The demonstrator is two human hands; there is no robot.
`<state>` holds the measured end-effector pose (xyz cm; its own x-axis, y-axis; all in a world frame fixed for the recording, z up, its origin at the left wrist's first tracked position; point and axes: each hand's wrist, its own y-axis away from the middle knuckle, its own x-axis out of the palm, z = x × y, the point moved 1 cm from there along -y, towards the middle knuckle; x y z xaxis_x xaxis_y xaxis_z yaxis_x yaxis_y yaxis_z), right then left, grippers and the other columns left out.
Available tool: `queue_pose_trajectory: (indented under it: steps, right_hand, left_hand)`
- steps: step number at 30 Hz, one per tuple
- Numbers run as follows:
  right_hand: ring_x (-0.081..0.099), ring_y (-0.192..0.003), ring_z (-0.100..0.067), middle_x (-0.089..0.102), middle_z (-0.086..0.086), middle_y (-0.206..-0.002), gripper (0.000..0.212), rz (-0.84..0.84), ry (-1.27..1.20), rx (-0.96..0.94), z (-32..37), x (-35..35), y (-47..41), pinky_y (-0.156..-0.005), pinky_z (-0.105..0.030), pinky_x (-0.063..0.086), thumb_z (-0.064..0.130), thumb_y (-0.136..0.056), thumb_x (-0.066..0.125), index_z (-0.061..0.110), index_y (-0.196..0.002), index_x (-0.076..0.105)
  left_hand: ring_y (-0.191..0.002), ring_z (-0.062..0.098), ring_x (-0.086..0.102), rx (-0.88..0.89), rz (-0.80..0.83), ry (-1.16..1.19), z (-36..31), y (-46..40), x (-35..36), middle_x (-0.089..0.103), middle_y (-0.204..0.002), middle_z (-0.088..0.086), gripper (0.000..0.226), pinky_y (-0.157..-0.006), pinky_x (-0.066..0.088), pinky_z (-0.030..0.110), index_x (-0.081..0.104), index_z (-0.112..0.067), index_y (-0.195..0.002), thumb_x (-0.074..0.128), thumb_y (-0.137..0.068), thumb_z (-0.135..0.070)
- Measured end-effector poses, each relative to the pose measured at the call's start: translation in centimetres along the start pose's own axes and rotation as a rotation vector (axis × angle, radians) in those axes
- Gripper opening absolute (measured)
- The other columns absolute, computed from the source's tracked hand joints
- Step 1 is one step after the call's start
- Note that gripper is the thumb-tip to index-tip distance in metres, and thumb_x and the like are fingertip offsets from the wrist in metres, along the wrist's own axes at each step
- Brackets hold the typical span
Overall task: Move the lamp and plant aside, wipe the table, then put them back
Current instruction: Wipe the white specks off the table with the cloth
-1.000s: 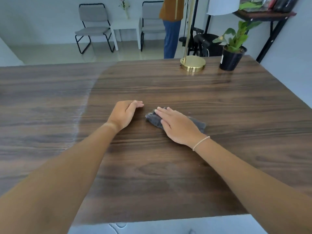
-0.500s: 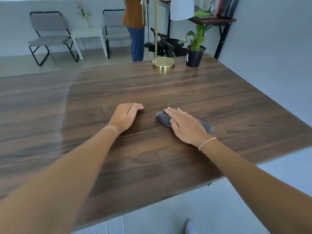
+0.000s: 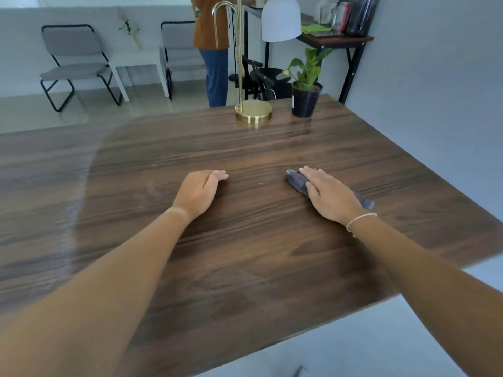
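The right hand (image 3: 328, 195) lies flat, fingers together, pressing a dark cloth (image 3: 296, 182) onto the wooden table (image 3: 245, 262) at 2 o'clock of centre. The left hand (image 3: 200, 191) rests at centre, fingers loosely curled, holding nothing. The lamp (image 3: 253, 111) and plant (image 3: 306, 96) stand near each other at 12 o'clock along the far edge

Both my hands rest on the table (image 3: 245, 268); my left hand (image 3: 198, 193) lies flat left of my right hand (image 3: 328, 195), well apart; under my right palm lies the cloth (image 3: 295, 182); at the far edge stands the lamp (image 3: 253, 112), with the plant (image 3: 306, 97) just right of it.
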<state>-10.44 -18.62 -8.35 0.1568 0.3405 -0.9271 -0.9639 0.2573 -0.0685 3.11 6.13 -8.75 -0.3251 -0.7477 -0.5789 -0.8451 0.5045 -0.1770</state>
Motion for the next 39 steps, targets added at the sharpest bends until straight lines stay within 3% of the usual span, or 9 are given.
queue_pose_trajectory:
  steps: [5,9,12,16,20,25,29,35,39]
  right_hand:
    - [0.022,-0.143,-0.023,0.028,0.000,-0.154,0.046,0.053,-0.004,-0.151,6.1,2.8,-4.7,-0.115,-0.033,0.017,0.021,-0.098,0.029,0.018,-0.144,0.029]
    - [0.023,-0.142,-0.017,0.029,0.004,-0.153,0.046,0.116,0.002,-0.404,8.5,3.3,0.0,-0.114,-0.027,0.017,0.023,-0.099,0.032,0.022,-0.144,0.028]
    - [0.024,-0.141,-0.011,0.031,0.008,-0.152,0.046,0.122,-0.001,-0.469,6.4,1.9,3.2,-0.111,-0.019,0.013,0.026,-0.098,0.032,0.025,-0.144,0.028]
    - [0.027,-0.141,-0.016,0.033,0.002,-0.151,0.045,0.086,0.010,-0.298,2.0,0.0,1.9,-0.112,-0.022,0.014,0.022,-0.097,0.033,0.021,-0.142,0.032]
    - [0.023,-0.143,-0.021,0.029,0.001,-0.154,0.045,0.051,0.015,-0.053,1.2,0.2,-1.2,-0.116,-0.031,0.015,0.021,-0.098,0.032,0.019,-0.143,0.031]
    - [0.021,-0.143,-0.017,0.027,0.004,-0.154,0.046,0.100,0.006,-0.264,5.1,1.3,3.2,-0.114,-0.027,0.014,0.021,-0.099,0.031,0.021,-0.145,0.027]
    - [0.015,-0.143,-0.006,0.023,0.012,-0.154,0.046,0.127,0.019,-0.360,4.8,0.4,8.6,-0.109,-0.013,0.004,0.025,-0.100,0.029,0.026,-0.146,0.023]
    - [0.028,-0.141,-0.016,0.034,-0.003,-0.151,0.044,-0.020,0.029,0.004,-3.2,-2.5,8.9,-0.115,-0.022,0.011,0.020,-0.098,0.032,0.016,-0.142,0.034]
    - [0.028,-0.141,-0.023,0.032,-0.005,-0.152,0.046,-0.056,0.042,0.129,-1.6,-1.3,7.9,-0.118,-0.031,0.015,0.019,-0.096,0.033,0.014,-0.142,0.034]
  left_hand:
    - [-0.117,0.014,0.057,-0.032,-0.045,0.006,0.0,-0.1,0.0,0.068,-0.119,0.008,0.035,-0.105,0.037,0.026,0.072,-0.008,-0.103,0.041,-0.090,-0.018]
    - [-0.116,0.018,0.058,-0.017,-0.042,-0.016,-0.1,-0.1,0.0,0.068,-0.117,0.011,0.042,-0.104,0.038,0.026,0.071,-0.006,-0.102,0.037,-0.085,-0.023]
    - [-0.119,0.017,0.056,-0.023,-0.027,-0.082,-0.2,-0.1,-0.1,0.067,-0.120,0.010,0.043,-0.099,0.034,0.018,0.072,-0.005,-0.101,0.036,-0.086,-0.024]
    - [-0.122,0.020,0.055,0.000,0.042,-0.218,-1.3,-0.5,-0.5,0.065,-0.123,0.009,0.055,-0.099,0.036,0.022,0.071,-0.005,-0.104,0.029,-0.082,-0.031]
    - [-0.115,0.027,0.058,0.011,0.087,-0.335,-1.7,-0.4,-0.7,0.069,-0.116,0.012,0.049,-0.097,0.043,0.036,0.072,-0.008,-0.103,0.032,-0.087,-0.031]
    - [-0.095,0.034,0.063,0.044,0.116,-0.455,-2.2,-0.1,-0.7,0.073,-0.097,0.019,0.061,-0.085,0.048,0.043,0.071,0.000,-0.086,0.025,-0.083,-0.040]
    - [-0.098,0.036,0.061,0.082,0.156,-0.524,-2.9,0.7,-1.1,0.071,-0.098,0.020,0.071,-0.087,0.048,0.045,0.068,0.003,-0.085,0.017,-0.076,-0.046]
    - [-0.096,0.035,0.062,0.137,0.156,-0.536,-3.4,2.8,-0.9,0.072,-0.097,0.019,0.073,-0.085,0.048,0.044,0.069,0.002,-0.084,0.016,-0.074,-0.047]
    - [-0.101,0.034,0.062,0.088,0.121,-0.438,-3.5,4.9,-0.6,0.072,-0.101,0.018,0.062,-0.089,0.048,0.041,0.070,-0.001,-0.086,0.024,-0.078,-0.041]
